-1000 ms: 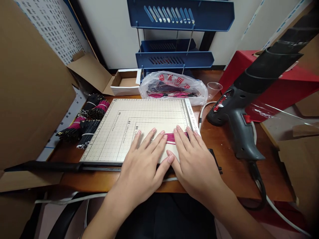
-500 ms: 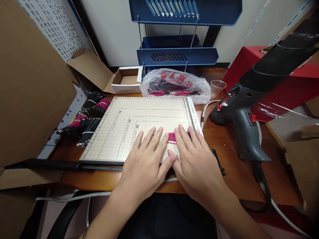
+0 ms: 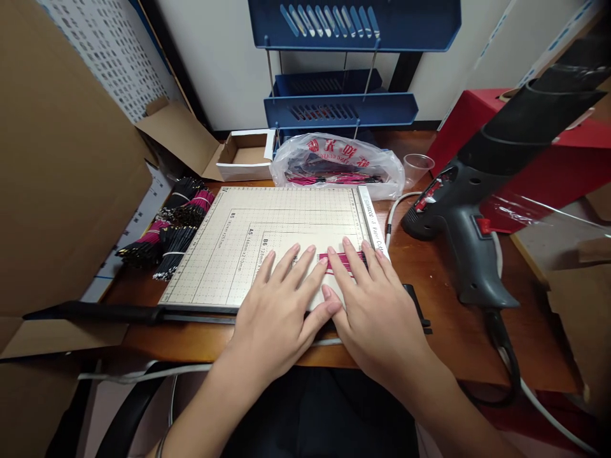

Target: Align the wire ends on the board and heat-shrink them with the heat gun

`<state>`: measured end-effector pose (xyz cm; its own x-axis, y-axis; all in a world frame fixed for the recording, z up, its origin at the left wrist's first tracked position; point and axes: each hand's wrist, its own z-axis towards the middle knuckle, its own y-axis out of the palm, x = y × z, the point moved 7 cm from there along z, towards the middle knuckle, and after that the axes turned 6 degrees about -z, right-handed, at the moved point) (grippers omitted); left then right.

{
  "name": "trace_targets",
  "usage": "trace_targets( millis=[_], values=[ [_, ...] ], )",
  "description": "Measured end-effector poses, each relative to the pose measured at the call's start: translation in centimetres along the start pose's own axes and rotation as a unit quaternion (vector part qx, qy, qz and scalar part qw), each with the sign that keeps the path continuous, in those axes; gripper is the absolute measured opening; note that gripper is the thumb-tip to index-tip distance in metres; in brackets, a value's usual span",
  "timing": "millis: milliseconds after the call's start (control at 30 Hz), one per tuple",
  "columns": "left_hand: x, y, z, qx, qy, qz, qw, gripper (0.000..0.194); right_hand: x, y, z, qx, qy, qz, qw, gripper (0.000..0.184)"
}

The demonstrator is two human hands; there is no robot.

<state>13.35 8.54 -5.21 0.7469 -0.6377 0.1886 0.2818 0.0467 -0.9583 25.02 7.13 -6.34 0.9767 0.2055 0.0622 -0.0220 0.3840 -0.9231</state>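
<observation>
A cream paper-cutter board point(image 3: 267, 229) with printed grid lines lies on the wooden desk. My left hand point(image 3: 277, 305) rests flat on its near right part, fingers stretched out. My right hand point(image 3: 372, 299) lies flat beside it, thumbs touching, fingers spread over a row of short pink and black wires point(image 3: 341, 262) pressed against the board. The wires show between the fingers and run up to the white ruler strip point(image 3: 373, 219) on the board's right edge. The cutter's black arm point(image 3: 119, 312) lies along the front edge.
Bundles of pink and black wires point(image 3: 167, 232) lie left of the board. A plastic bag point(image 3: 334, 162) of wires, a small white box point(image 3: 245, 156) and a clear cup point(image 3: 417, 168) stand behind. A grey heat gun point(image 3: 463, 222) sits right, blue trays point(image 3: 341, 108) at the back, cardboard point(image 3: 57, 159) left.
My right fingers have slid a little left and spread across the wires, covering more of them. The view has shifted slightly; both hands stay flat on the board.
</observation>
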Motion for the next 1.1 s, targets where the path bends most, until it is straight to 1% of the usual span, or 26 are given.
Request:
trace_targets(
  millis=[100, 267, 467, 567, 733, 833, 933, 1000, 1033, 1100],
  values=[
    [0.0, 0.1, 0.0, -0.011, -0.005, -0.005, 1.000, 0.061, 0.0, 0.0, 0.1, -0.004, -0.002, 0.002, 1.000, 0.055],
    [-0.3, -0.1, -0.2, 0.034, -0.047, -0.013, 0.998, 0.067, 0.1, -0.1, 0.0, -0.002, 0.003, 0.006, 1.000, 0.056],
    [0.2, 0.1, 0.4, 0.002, -0.046, 0.019, 0.999, 0.068, 0.0, 0.3, -0.1, -0.015, 0.007, 0.010, 1.000, 0.056],
    [0.1, -0.1, 0.1, 0.010, -0.053, 0.008, 0.999, 0.067, 0.0, 0.3, -0.1, -0.013, 0.006, 0.010, 1.000, 0.056],
    [0.4, -0.4, -1.4, 0.058, -0.058, -0.045, 0.996, 0.059, -0.1, 0.0, 0.0, -0.001, 0.002, 0.011, 1.000, 0.056],
    [0.9, -0.3, -2.0, 0.047, -0.038, -0.030, 0.998, 0.055, -0.2, 0.0, 0.0, 0.001, 0.004, 0.013, 1.000, 0.056],
    [1.1, -0.4, -2.0, 0.029, -0.026, -0.014, 0.999, 0.057, -0.2, 0.0, -0.1, 0.003, 0.005, 0.013, 1.000, 0.056],
    [1.0, -0.6, -1.8, 0.025, -0.025, -0.017, 0.999, 0.055, -0.2, 0.1, -0.1, 0.002, 0.006, 0.012, 1.000, 0.056],
    [0.9, -0.9, -1.6, 0.032, -0.027, -0.027, 0.999, 0.051, -0.2, 0.1, 0.0, 0.001, 0.005, 0.012, 1.000, 0.056],
    [0.4, -1.7, -0.9, 0.067, -0.036, -0.060, 0.995, 0.040, -0.1, 0.0, 0.0, 0.000, 0.004, 0.011, 1.000, 0.056]
  ],
)
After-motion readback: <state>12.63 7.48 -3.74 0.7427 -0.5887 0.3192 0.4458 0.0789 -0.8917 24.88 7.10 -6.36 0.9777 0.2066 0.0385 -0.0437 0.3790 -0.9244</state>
